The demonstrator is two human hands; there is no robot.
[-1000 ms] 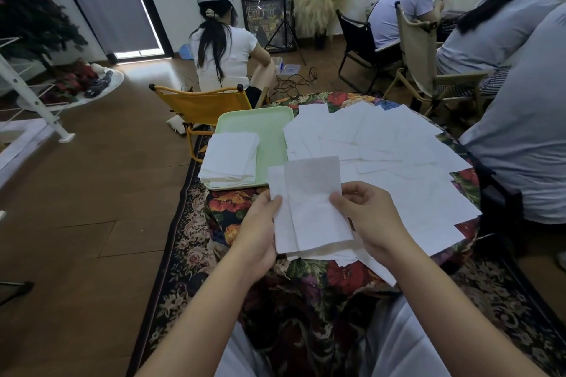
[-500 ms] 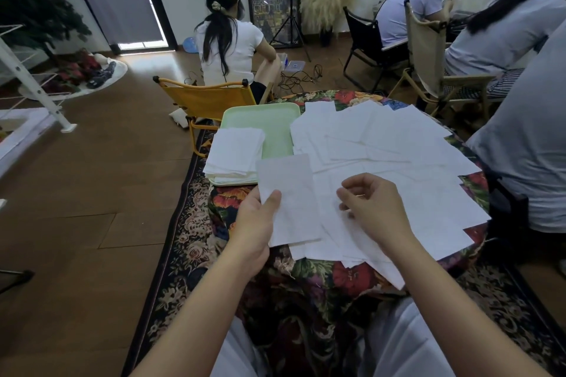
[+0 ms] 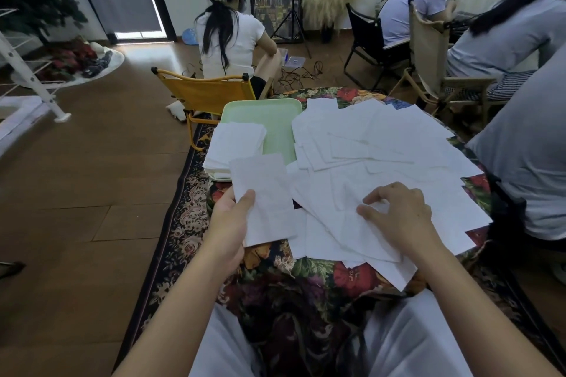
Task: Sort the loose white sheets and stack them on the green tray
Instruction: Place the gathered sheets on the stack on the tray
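A: What has changed since a second ago?

B: Both hands held one sheet up together then. The right hand (image 3: 401,214) has let go and dropped onto the spread, and the left hand (image 3: 235,217) has carried the sheet off toward the left side of the table.

A: Start with the biggest thing.

B: The table (image 3: 306,272), under a dark floral cloth. Most of its top lies beneath the loose white sheets (image 3: 382,150), fanned out and overlapping, well over to the right of centre and reaching the near edge.

A: And the tray?

B: The green tray (image 3: 275,119) sits at the far left of the table, just beside the spread. A stack of sheets (image 3: 235,144) lies on its left half and hangs over the near rim.

A: The sheet in hand?

B: The held sheet (image 3: 263,193) stands tilted, its top edge just in front of the stack. The left hand pinches its lower left edge, thumb on the face, fingers behind.

A: The right hand?

B: Its fingers are bent, fingertips (image 3: 369,200) pressing on a sheet in the spread. Whether it has a grip on that sheet, I cannot tell.
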